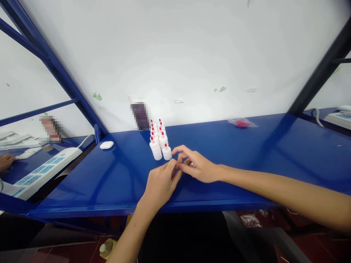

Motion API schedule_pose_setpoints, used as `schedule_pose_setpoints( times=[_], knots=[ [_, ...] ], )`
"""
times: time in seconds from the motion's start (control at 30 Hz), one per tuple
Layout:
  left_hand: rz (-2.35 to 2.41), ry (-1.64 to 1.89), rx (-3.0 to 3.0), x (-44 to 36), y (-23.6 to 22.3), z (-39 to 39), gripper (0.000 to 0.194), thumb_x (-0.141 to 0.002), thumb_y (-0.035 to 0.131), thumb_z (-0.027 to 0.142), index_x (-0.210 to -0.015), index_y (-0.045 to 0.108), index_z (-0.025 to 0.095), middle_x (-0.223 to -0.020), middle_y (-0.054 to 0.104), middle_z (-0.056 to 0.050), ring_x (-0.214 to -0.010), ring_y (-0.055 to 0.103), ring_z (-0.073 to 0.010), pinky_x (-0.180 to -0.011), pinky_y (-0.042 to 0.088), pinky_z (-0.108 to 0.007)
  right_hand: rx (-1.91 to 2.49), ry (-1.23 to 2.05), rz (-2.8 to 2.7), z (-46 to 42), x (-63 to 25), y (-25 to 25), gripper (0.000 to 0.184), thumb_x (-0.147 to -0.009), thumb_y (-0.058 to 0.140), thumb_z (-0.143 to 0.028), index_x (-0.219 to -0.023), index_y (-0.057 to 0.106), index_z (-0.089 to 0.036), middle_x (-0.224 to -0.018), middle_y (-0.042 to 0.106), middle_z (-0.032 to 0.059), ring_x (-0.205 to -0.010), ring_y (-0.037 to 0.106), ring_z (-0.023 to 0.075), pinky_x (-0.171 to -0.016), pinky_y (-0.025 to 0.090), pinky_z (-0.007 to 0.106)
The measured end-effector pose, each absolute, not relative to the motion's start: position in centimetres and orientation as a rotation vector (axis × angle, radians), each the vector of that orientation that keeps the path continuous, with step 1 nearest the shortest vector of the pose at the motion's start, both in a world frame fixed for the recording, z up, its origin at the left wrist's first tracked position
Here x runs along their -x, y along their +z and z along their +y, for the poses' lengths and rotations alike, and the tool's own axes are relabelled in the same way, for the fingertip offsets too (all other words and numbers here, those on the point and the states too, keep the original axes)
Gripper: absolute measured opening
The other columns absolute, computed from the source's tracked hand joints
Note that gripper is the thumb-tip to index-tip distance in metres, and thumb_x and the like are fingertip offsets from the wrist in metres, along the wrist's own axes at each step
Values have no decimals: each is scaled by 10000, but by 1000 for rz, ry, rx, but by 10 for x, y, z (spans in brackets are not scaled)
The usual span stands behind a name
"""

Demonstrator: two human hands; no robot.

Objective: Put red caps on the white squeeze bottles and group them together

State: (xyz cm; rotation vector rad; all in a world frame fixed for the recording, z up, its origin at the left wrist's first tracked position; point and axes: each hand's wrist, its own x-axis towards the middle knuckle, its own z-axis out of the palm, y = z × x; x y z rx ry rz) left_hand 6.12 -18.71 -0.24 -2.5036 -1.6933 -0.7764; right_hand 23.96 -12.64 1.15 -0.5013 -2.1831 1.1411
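Observation:
My left hand [162, 182] and my right hand [197, 166] meet at the fingertips just above the blue table [123, 186]. Both are closed in a pinch, and what lies between the tips is hidden. A small patch of something white [191, 165] shows within my curled right fingers, too covered to name. Beside my right index finger stands a short white squeeze bottle [166, 152] with a red tip. Several like it, including a taller white bottle [156, 150], stand upright in two rows behind and to the left.
A clear plastic bag with red pieces [242, 124] lies at the back right. On the left are a white oval case [106, 145] and, past the frame post, a power strip [45, 170] and another person's hand [6, 162]. A blurred dark object [141, 116] leans against the wall.

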Motion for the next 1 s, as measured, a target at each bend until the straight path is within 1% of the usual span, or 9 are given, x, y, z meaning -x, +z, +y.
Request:
schedule_pose_setpoints(
  times=[0.13, 0.2, 0.27, 0.37, 0.47, 0.67, 0.8, 0.87, 1.0],
  knots=[
    [-1634, -682, 2435, -65, 1, -189, 152, -987, 431, 302, -917, 515, 196, -733, 634, 12, -600, 577, -139, -533, 307, -242, 457, 1186, -2140, -125, -241, 9, 337, -929, 475, -219, -1253, 382, -221, -830, 514, -41, -515, 451, 51, -498, 366, 193],
    [-1541, -624, 2425, -67, 3, -190, 179, -999, 386, 268, -929, 531, 191, -748, 643, -7, -647, 597, -159, -551, 329, -251, 414, 1177, -2165, -123, -244, 8, 397, -894, 468, -197, -1279, 370, -222, -844, 507, -37, -520, 451, 57, -505, 364, 204],
    [-1412, -600, 2465, -67, 4, -191, 210, -1005, 358, 249, -926, 542, 184, -760, 648, -20, -685, 603, -174, -583, 369, -263, 346, 1120, -2217, -121, -246, 8, 515, -843, 464, -202, -1341, 333, -218, -867, 518, -25, -545, 468, 80, -531, 383, 229],
    [-1234, -633, 2558, -66, 4, -190, 190, -997, 384, 252, -935, 546, 174, -793, 662, -28, -698, 601, -181, -609, 413, -282, 283, 877, -2367, -122, -248, 9, 699, -746, 489, -225, -1412, 279, -203, -925, 567, 5, -610, 519, 129, -599, 423, 283],
    [-1150, -675, 2595, -64, 2, -190, 170, -990, 416, 262, -964, 552, 164, -799, 674, -32, -683, 606, -182, -602, 432, -287, 303, 585, -2510, -126, -248, 9, 787, -675, 490, -212, -1428, 263, -191, -942, 625, 21, -626, 551, 164, -639, 440, 320],
    [-1161, -633, 2626, -64, 1, -189, 128, -950, 467, 209, -892, 569, 159, -751, 669, -41, -651, 616, -190, -588, 459, -288, 406, 331, -2610, -130, -245, 10, 693, -705, 453, -257, -1373, 304, -149, -885, 668, 45, -647, 600, 224, -618, 432, 342],
    [-1123, -668, 2645, -64, 1, -188, 155, -955, 447, 201, -888, 580, 159, -795, 693, -58, -691, 649, -206, -615, 495, -305, 420, 237, -2677, -133, -242, 12, 627, -759, 429, -246, -1367, 319, -138, -843, 677, 48, -636, 604, 232, -601, 418, 339],
    [-1109, -679, 2636, -63, 0, -187, 180, -963, 439, 216, -872, 582, 157, -784, 691, -61, -691, 653, -209, -617, 502, -308, 431, 254, -2664, -135, -241, 11, 589, -779, 414, -230, -1353, 323, -137, -838, 672, 45, -638, 604, 226, -603, 423, 337],
    [-1108, -686, 2616, -64, -1, -187, 219, -981, 451, 295, -878, 586, 156, -741, 678, -47, -659, 650, -198, -601, 497, -294, 424, 402, -2615, -136, -241, 10, 555, -786, 385, -171, -1334, 304, -148, -829, 644, 26, -620, 587, 198, -597, 438, 322]
  ],
)
